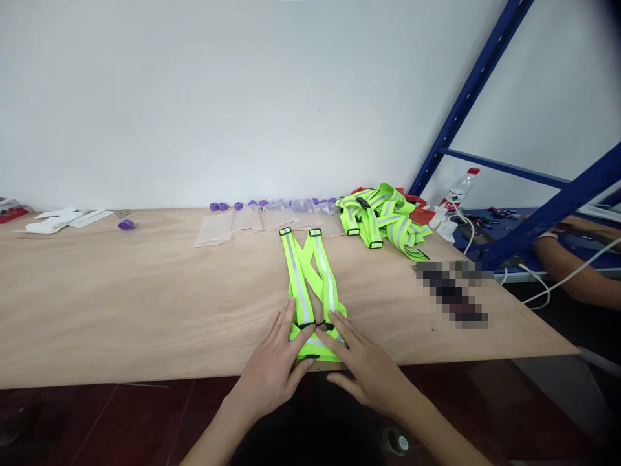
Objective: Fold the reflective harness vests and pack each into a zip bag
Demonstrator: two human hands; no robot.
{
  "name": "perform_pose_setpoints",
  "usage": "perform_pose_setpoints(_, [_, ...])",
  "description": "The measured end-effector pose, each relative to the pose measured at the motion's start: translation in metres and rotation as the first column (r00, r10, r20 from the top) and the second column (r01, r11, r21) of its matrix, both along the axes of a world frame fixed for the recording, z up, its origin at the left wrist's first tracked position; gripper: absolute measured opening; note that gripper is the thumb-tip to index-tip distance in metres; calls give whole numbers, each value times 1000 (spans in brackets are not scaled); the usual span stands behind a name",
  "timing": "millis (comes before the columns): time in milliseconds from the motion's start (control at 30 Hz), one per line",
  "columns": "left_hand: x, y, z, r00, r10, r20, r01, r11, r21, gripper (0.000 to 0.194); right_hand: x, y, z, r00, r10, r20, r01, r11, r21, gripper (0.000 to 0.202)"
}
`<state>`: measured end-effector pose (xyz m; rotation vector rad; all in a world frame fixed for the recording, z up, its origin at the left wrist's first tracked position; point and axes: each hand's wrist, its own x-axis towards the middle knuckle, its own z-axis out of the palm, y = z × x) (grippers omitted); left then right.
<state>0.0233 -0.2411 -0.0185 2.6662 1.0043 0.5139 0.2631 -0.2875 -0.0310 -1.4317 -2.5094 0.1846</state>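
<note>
A neon-green strap vest [331,287] with silvery stripes and black buckles lies flat near the table's front edge, its two upper straps pointing toward the wall. My left hand [274,362] rests on the lower left part of the vest, fingers spread. On its lower right part lies my right hand [366,369], also with fingers apart. Both hands press the folded lower band from above; neither grips it. Part of that band is hidden under the fingers.
More green vests [383,217] are heaped at the back right, beside a bottle [456,194]. Clear bags [214,229] and purple rolls [218,206] line the wall. A blurred dark object [451,294] lies right. Another person's arm [572,268] shows behind the blue frame [470,97].
</note>
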Motion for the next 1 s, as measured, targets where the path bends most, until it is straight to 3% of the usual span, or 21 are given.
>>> perform_pose_setpoints(133, [2,1,-2,999,8,-40,-8,1000,17,49,0,3,0,999,38,-15,-37,998,53,71])
perform_pose_setpoints(300, [4,4,-9,1000,-2,-6,2,1000,-3,50,0,12,-3,997,74,-32,-69,988,139,51])
perform_pose_setpoints(567, [5,3,-9,998,55,16,-54,996,-67,50,0,14,-3,996,61,-69,-49,986,160,46])
perform_pose_setpoints(767, [1,-1,-9,997,20,-70,-17,999,34,59,2,9,-6,995,96,-34,-90,985,150,67])
perform_pose_setpoints(900, [-1,-6,-12,995,-5,-101,13,997,79,79,0,3,-9,996,90,-5,-86,967,241,50])
perform_pose_setpoints(1000, [-4,-7,-19,993,-38,-109,48,995,90,77,-1,-2,-15,996,92,0,-87,947,310,43])
